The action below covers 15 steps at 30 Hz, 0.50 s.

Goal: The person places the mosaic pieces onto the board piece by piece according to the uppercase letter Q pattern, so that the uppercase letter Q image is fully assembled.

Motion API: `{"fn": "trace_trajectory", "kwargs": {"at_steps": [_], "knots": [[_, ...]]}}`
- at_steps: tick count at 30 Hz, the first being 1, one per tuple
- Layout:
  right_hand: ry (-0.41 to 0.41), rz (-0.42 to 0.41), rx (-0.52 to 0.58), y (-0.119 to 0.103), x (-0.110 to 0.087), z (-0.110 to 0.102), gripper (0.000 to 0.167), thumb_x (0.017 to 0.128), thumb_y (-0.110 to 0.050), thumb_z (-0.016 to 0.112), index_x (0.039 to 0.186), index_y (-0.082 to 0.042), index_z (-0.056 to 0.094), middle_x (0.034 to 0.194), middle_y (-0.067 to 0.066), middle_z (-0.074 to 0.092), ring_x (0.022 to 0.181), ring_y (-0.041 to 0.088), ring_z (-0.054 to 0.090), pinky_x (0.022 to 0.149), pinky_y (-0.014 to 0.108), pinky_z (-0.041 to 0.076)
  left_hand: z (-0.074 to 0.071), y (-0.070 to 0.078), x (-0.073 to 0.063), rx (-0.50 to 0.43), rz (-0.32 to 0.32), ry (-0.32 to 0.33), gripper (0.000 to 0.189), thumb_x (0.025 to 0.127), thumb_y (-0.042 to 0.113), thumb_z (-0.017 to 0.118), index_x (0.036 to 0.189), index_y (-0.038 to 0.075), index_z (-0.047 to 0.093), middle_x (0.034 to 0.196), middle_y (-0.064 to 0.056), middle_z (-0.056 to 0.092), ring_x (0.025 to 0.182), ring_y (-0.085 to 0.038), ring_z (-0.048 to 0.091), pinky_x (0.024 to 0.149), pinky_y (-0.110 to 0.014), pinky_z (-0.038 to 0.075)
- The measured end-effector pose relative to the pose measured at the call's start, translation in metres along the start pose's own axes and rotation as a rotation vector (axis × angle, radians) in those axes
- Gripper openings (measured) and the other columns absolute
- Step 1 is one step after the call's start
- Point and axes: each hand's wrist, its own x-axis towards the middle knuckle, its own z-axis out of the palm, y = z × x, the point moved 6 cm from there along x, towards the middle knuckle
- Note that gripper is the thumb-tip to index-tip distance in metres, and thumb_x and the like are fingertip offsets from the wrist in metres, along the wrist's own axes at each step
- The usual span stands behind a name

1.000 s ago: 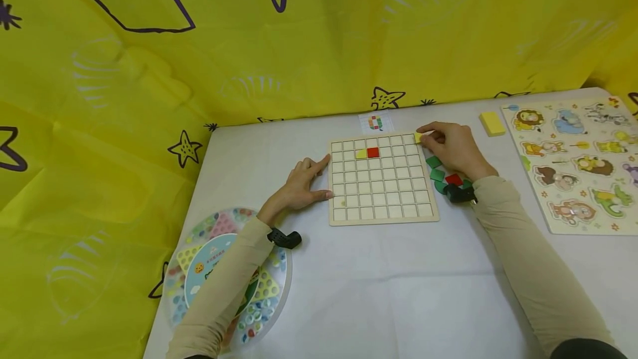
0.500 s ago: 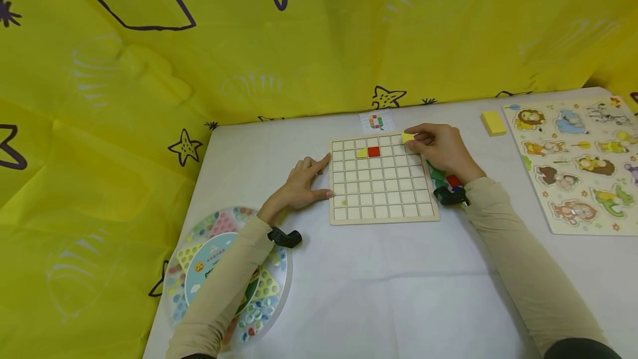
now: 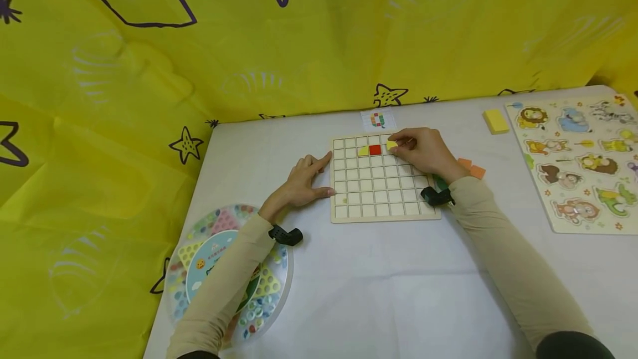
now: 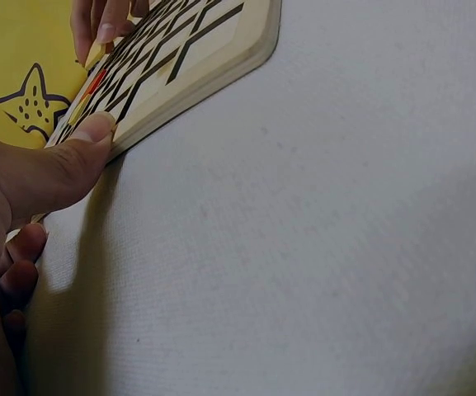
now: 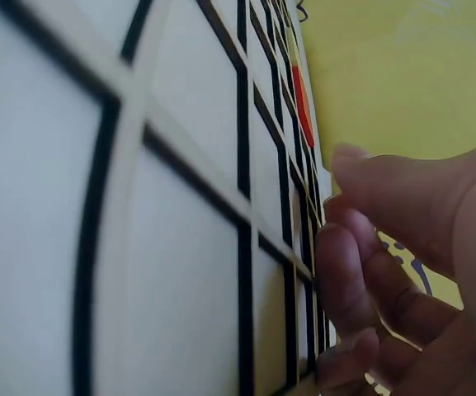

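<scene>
A square wooden grid board [image 3: 369,187] lies on the white table. Along its left edge, my left hand [image 3: 301,183] touches the frame with spread thumb and index finger; in the left wrist view the thumb [image 4: 73,165] rests on the rim. My right hand [image 3: 423,148] pinches a yellow tile [image 3: 391,144] over the board's upper part, just right of a red tile [image 3: 375,150]. Left of the red one sits a yellow tile with a curved side [image 3: 364,151]. In the right wrist view the fingertips hide the pinched tile.
Behind the board lies a printed pattern card [image 3: 379,120]. Orange tiles [image 3: 477,172] and a green tile [image 3: 441,183] lie to the right, partly behind my right wrist. Farther right are a yellow block [image 3: 495,121] and an animal puzzle board [image 3: 563,168]. A round game board [image 3: 285,287] sits under my left forearm.
My right hand has moved left with the yellow tile, from the board's upper right corner towards the red tile. Orange tiles have come into sight behind the wrist. The left hand stays put.
</scene>
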Motion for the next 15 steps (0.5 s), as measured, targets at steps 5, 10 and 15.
{"fn": "trace_trajectory", "kwargs": {"at_steps": [5,10,15], "knots": [[-0.016,-0.004,-0.036,-0.0005,0.0035,0.0053,0.029,0.098,-0.014,0.075,0.124,-0.001,0.076,0.107,0.018,0.075,0.097,0.032,0.067,0.087,0.04,0.049,-0.0005,0.0004,-0.0002,-0.003,-0.005,-0.004,0.095,0.096,0.035,0.08,0.17,0.016,0.023,0.117,-0.008,0.047,0.101,-0.023,0.035,0.091,-0.034,0.024],[-0.026,-0.008,-0.074,-0.0031,0.005,0.0078,0.03,0.096,-0.016,0.077,0.123,-0.002,0.077,0.106,0.016,0.076,0.091,0.03,0.064,0.08,0.038,0.044,-0.0004,0.0001,0.0001,-0.012,-0.005,0.0,0.095,0.095,0.035,0.08,0.17,0.016,0.024,0.118,-0.008,0.047,0.102,-0.023,0.035,0.09,-0.033,0.025],[-0.029,-0.01,-0.085,-0.0053,0.0049,0.0077,0.03,0.096,-0.017,0.077,0.123,-0.003,0.078,0.109,0.017,0.076,0.089,0.029,0.062,0.078,0.037,0.043,-0.0002,-0.0007,0.0005,-0.014,-0.004,0.008,0.095,0.095,0.034,0.081,0.17,0.016,0.025,0.118,-0.007,0.047,0.102,-0.022,0.035,0.09,-0.032,0.025]]}}
